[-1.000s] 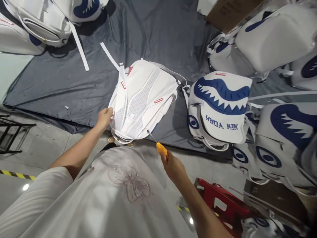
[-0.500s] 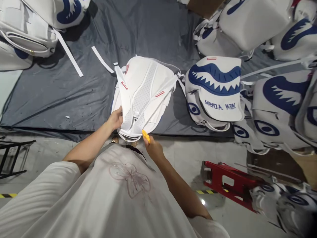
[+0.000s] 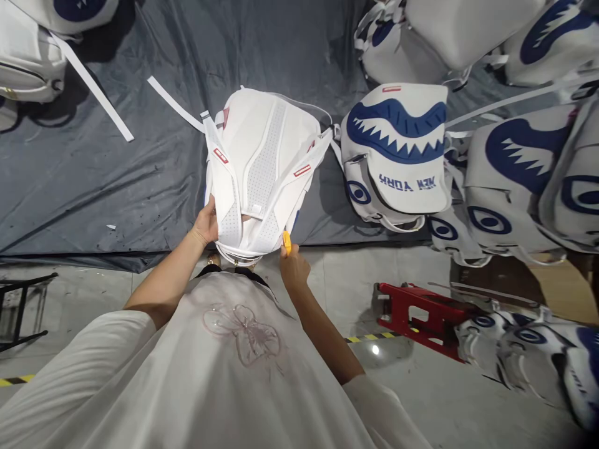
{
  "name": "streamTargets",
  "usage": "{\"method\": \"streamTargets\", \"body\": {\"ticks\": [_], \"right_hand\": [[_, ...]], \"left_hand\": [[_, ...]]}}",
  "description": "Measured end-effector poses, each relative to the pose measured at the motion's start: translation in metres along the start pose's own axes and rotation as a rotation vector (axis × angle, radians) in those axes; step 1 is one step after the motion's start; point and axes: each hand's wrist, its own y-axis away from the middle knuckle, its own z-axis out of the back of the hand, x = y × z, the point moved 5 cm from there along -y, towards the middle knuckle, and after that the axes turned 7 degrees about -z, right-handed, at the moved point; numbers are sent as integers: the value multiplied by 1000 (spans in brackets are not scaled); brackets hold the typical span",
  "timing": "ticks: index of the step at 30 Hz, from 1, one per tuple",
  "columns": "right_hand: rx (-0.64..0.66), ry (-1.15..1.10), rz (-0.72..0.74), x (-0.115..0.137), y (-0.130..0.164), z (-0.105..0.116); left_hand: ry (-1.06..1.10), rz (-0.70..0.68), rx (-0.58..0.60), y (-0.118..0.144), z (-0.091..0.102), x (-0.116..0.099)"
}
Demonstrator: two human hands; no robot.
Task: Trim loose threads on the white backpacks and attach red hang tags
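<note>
— Since a second ago, what has shifted?

— Both hands have closed in on the white backpack (image 3: 262, 174). The right hand (image 3: 294, 269) was well off to the side with the yellow-handled tool (image 3: 287, 241) held away from the bag; now it sits right at the bag's lower right edge. The left hand (image 3: 207, 223) has stayed on the lower left edge.

— Start big. What lies around?

— A dark grey sheet (image 3: 140, 168) covers the floor, and the bag lies on it back side up, its perforated panel and two shoulder straps showing. To the right is a crowd of white bags with blue shark mouths; the nearest, the shark-mouth backpack (image 3: 397, 156), stands just beside the one in hand and reads "NEW YORK" upside down. More white bags sit at the top left, with a loose white strap (image 3: 91, 87) trailing from them.

— Is any bag open, anything inside?

— I cannot tell; no opening or contents show.

— Smaller things?

— A red plastic frame (image 3: 421, 312) lies on the pale floor (image 3: 337, 299) near the right arm.

— And each grip?

— Left: fingers wrapped over the bag's edge, holding it. Right: closed around the tool, whose tip I cannot make out against the bag.
</note>
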Motion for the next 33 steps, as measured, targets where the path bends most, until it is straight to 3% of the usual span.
{"method": "streamTargets", "body": {"ticks": [3,8,14,18,23,27,33], "right_hand": [[7,36,17,-1,-10,-3],[26,42,43,-6,-14,4],[56,26,36,-14,-38,39],[140,45,59,-47,-18,74],[231,140,62,-86,19,116],[269,216,121,-82,17,128],[287,191,103,-77,8,125]], "left_hand": [[3,-11,-35,10,-8,-1],[51,-182,-122,25,-12,-7],[69,-122,-77,0,-18,22],[96,-162,-69,-8,-13,33],[60,-219,-87,-7,-2,30],[-6,-210,-82,-2,-7,28],[5,-198,-45,11,-27,25]]}}
